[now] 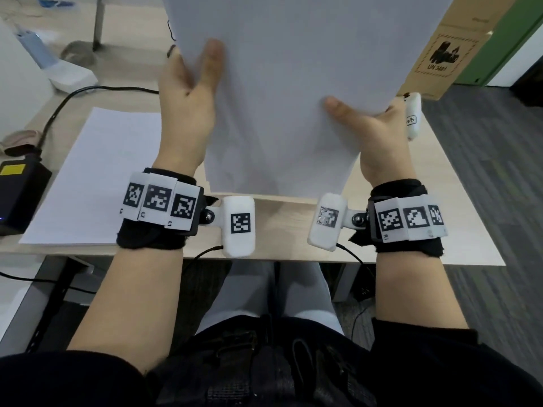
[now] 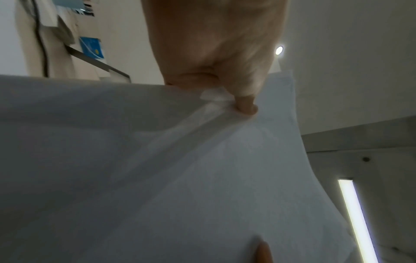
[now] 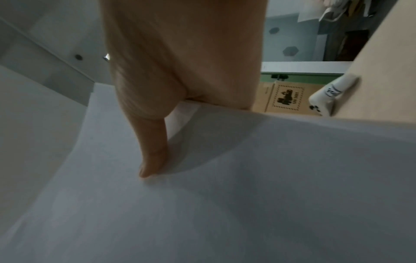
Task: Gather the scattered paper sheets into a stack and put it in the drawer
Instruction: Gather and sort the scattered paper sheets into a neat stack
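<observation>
A stack of white paper sheets (image 1: 282,83) stands upright over the wooden desk (image 1: 282,212), its lower edge close to the desk top. My left hand (image 1: 191,83) pinches its left edge, thumb on the near face, fingers hidden behind. My right hand (image 1: 367,118) pinches the right edge the same way. In the left wrist view the thumb (image 2: 245,103) creases the paper sheets (image 2: 180,169). In the right wrist view the thumb (image 3: 153,156) lies flat on the paper sheets (image 3: 225,195). One more white sheet (image 1: 97,177) lies flat on the desk at the left. No drawer is in view.
A black box with a yellow label (image 1: 20,192) and a black cable (image 1: 67,101) sit at the desk's left edge. A white device (image 1: 70,74) lies at the back left. A white marker-like object (image 1: 412,116) and a cardboard box (image 1: 449,45) are at the right.
</observation>
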